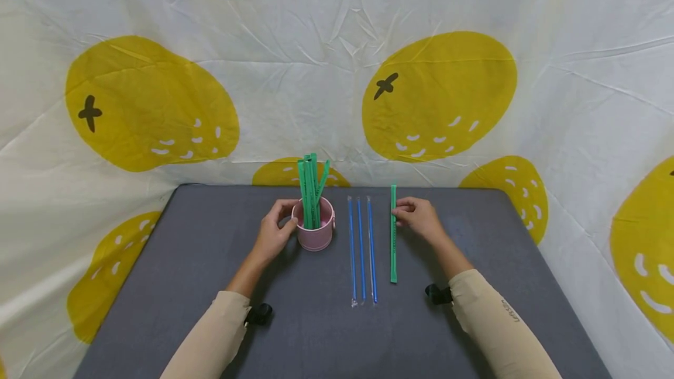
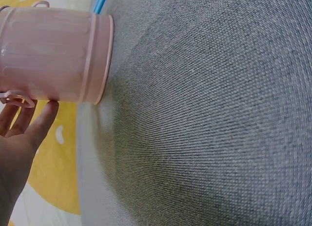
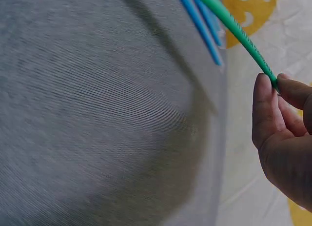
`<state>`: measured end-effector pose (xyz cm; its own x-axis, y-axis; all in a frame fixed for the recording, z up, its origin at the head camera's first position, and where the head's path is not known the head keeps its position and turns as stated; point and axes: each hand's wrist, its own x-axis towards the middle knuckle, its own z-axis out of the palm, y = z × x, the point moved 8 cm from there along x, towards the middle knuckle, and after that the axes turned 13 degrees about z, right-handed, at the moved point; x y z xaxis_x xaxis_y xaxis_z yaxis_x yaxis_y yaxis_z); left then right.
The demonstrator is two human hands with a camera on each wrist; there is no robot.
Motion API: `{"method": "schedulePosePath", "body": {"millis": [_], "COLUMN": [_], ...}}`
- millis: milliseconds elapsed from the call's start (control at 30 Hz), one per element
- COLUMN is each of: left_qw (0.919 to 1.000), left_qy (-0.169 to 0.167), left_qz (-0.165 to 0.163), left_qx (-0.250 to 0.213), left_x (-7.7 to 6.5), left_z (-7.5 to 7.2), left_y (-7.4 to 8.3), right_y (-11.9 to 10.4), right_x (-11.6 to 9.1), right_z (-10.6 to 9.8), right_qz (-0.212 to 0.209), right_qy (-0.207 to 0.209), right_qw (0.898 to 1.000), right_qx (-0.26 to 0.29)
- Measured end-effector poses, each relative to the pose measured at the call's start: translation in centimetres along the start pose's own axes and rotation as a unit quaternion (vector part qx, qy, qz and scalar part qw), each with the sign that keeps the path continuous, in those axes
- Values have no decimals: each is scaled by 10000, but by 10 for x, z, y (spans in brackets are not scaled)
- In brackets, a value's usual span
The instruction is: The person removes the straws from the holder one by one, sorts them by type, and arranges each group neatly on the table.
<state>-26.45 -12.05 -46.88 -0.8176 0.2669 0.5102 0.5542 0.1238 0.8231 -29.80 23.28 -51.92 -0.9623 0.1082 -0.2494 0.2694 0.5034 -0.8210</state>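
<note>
While the left hand (image 1: 276, 228) grips the cup (image 1: 316, 241), the right hand (image 1: 419, 217) pinches a green straw (image 1: 393, 244), its long axis running fore-and-aft just left of that hand, blue straws (image 1: 361, 250) between it and the cup.

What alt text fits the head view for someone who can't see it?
A person's right hand pinches a green stick beside three blue straws on a dark table, while the left hand holds a pink bucket with more green sticks standing inside. Behind hangs white cloth printed with yellow fruit.
</note>
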Motion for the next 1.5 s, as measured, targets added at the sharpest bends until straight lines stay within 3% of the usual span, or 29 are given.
{"method": "schedulePosePath", "body": {"millis": [200,467,633,933,1500], "left_qw": [10000,10000,10000,9999,9997], "left_qy": [-30,8,-12,33,56], "left_qz": [71,36,59,122,130], "left_qx": [-32,-44,-15,-108,-193], "left_x": [1,0,0,0,0], "left_z": [0,0,0,0,-1], "left_y": [-1,0,1,-1,-2], "right_y": [11,10,15,16,7], "right_x": [5,8,9,9,9], "right_z": [17,33,42,47,51], "right_qz": [259,326,667,932,994], "right_qy": [-247,-383,-572,-458,-223], "right_qw": [9993,9987,9961,9946,9908], "right_qx": [97,-19,77,-79,-896]}}
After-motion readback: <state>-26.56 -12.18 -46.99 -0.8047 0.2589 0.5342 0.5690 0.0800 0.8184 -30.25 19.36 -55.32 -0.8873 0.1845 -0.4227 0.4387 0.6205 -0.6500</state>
